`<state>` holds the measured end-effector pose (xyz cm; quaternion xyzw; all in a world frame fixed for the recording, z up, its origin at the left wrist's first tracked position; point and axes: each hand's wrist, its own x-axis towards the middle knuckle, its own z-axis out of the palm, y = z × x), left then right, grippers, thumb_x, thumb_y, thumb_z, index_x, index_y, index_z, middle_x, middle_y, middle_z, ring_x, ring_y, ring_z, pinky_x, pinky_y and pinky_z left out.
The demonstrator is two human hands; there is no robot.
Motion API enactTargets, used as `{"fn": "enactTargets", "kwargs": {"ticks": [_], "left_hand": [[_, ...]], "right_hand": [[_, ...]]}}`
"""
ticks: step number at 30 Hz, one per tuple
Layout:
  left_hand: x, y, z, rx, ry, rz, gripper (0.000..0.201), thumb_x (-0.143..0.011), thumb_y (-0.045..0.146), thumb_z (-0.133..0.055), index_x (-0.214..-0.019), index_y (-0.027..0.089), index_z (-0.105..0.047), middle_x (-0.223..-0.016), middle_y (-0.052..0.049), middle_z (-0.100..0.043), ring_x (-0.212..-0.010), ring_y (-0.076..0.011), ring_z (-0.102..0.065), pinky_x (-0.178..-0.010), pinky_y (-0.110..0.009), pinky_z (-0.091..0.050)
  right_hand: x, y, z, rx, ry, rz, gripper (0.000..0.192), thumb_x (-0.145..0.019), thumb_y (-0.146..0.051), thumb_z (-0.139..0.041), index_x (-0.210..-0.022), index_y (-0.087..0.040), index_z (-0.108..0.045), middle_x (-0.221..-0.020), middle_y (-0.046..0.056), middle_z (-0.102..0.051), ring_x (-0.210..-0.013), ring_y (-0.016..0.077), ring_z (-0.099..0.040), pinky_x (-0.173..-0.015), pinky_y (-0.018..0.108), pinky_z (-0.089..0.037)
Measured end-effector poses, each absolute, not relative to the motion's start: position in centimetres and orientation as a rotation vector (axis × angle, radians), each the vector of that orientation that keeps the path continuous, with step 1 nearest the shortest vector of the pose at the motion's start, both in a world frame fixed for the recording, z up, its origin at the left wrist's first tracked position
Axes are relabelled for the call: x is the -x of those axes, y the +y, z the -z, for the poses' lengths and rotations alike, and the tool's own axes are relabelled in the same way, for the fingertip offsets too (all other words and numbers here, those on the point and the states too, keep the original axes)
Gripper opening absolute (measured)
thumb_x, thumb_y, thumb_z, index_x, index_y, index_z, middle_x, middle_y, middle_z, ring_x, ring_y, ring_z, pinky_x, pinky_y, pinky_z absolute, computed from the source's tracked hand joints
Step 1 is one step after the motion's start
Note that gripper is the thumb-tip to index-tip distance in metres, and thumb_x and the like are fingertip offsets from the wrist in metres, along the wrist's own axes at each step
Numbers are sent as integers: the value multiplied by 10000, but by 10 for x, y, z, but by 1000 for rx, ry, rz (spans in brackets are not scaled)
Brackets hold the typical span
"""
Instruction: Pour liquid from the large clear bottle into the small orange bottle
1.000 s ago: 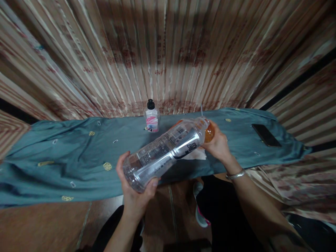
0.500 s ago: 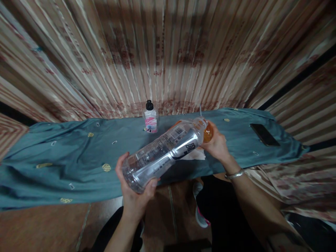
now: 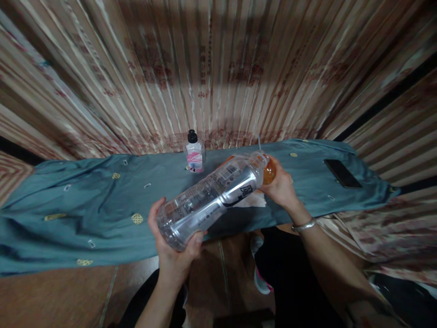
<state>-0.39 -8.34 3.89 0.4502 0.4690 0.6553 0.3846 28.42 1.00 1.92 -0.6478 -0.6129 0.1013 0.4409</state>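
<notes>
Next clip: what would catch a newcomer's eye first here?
A large clear plastic bottle lies tilted across the middle, its base gripped by the left hand. Its neck meets an orange container held by the right hand. Behind, a small black-capped bottle stands upright on the teal cloth.

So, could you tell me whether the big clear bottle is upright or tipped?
Tipped. The bottle lies nearly on its side, base in the left hand, neck raised toward the orange container in the right hand.
</notes>
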Motion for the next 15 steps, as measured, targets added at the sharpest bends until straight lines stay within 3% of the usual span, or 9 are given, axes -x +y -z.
{"fn": "enactTargets", "kwargs": {"ticks": [15], "left_hand": [[2,-83,-40,-1074,1175,-1676,944,-675,434,-930,-1468,306,-435,-1233,-83,-614,-833,-200,-714,-562,-289,-642]], "right_hand": [[-285,9,-20,1622,-1524,-245,865,-635,-412,-859,-1431,-255,-558,-1269,95,-784,-1174,373,-756,-1047,541,-602]]}}
